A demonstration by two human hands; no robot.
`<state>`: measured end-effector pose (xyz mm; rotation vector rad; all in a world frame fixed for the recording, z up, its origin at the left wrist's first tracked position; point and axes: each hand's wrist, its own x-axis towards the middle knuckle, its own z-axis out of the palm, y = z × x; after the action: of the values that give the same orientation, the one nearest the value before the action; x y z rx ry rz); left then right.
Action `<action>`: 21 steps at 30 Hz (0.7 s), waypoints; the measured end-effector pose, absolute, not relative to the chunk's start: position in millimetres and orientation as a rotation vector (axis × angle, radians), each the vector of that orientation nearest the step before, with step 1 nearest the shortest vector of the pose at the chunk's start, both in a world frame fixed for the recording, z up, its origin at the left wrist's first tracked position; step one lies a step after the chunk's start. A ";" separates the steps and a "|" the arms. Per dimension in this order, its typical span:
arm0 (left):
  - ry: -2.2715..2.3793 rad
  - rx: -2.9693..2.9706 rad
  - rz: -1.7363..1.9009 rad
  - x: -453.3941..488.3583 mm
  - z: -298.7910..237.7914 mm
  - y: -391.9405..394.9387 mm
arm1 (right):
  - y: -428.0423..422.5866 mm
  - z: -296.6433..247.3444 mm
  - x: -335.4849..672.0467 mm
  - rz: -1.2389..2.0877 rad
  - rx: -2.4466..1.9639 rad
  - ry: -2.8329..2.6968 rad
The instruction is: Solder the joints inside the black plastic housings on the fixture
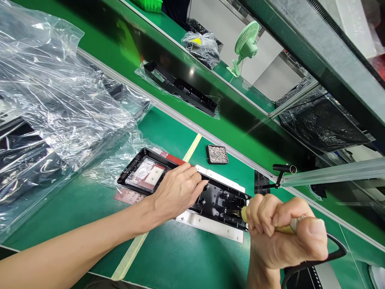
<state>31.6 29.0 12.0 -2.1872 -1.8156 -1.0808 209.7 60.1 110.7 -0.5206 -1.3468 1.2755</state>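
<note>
A long black plastic housing (210, 199) lies at a slant on the bench, with a rectangular window frame at its left end and posts and ribs inside. My left hand (179, 188) is closed over its middle, fingers curled toward the far rim; the fingertips are partly hidden. In my closed right hand (284, 230) is a soldering iron with a yellow handle (244, 214) and a black cord. Its metal tip points down into the right end of the housing; the exact contact point is unclear. White fixture strips (210, 227) flank the housing.
A small black box (217, 154) of tiny silver metal parts stands beyond the housing. Clear plastic bags (69, 92) cover the left side. Another black part (180, 90) lies on plastic behind the metal rail. A black tube on a bracket (284, 169) and a green fan (246, 42) are at right.
</note>
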 end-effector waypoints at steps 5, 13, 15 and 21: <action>-1.814 -2.192 -1.087 31.4 11.1 28.8 | 59.9 112.1 208.5 1.275 -0.564 -1.328; -1.825 -2.197 -1.031 30.8 8.4 27.9 | 58.4 112.7 209.8 1.280 -0.588 -1.299; -1.832 -2.193 -1.015 30.7 8.2 27.1 | 58.0 112.2 209.0 1.272 -0.590 -1.292; -1.906 -2.171 -1.034 31.8 6.4 25.8 | 57.7 111.7 207.1 1.267 -0.592 -1.300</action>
<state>31.8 25.8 6.4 -2.1711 -1.9064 -1.0345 207.1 57.7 111.7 -0.5924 -1.3000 1.2668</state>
